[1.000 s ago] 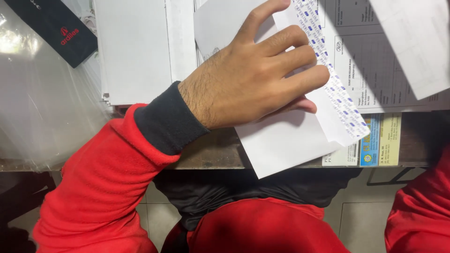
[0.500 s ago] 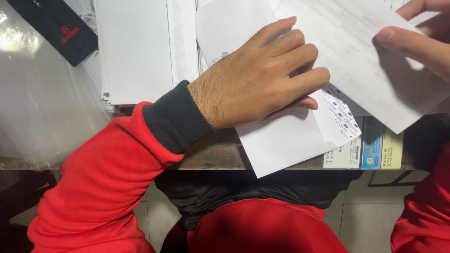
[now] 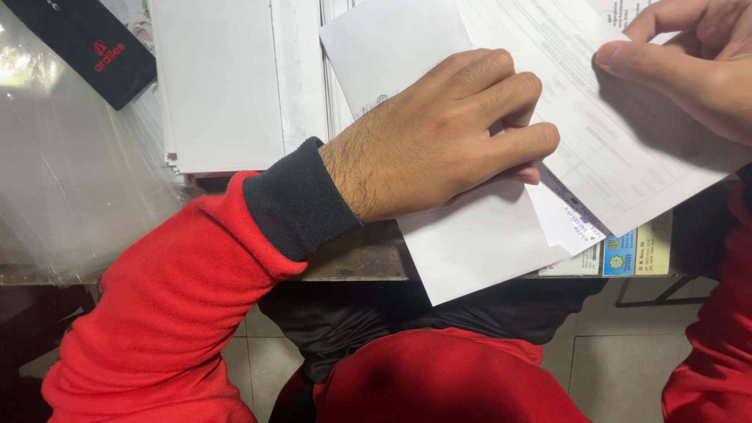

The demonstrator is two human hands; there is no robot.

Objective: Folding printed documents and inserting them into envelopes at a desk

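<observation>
Head view: left hand (image 3: 439, 137) presses flat on the white envelope (image 3: 478, 243), fingers curled at its open flap. Right hand (image 3: 689, 59) pinches the printed sheet (image 3: 595, 133), its edge at the envelope's mouth.

White envelope (image 3: 478, 243) lay slanted on desk edge, corner overhanging, patterned flap open. Folded printed sheet (image 3: 619, 149) lay tilted, lower edge entering envelope mouth.
</observation>
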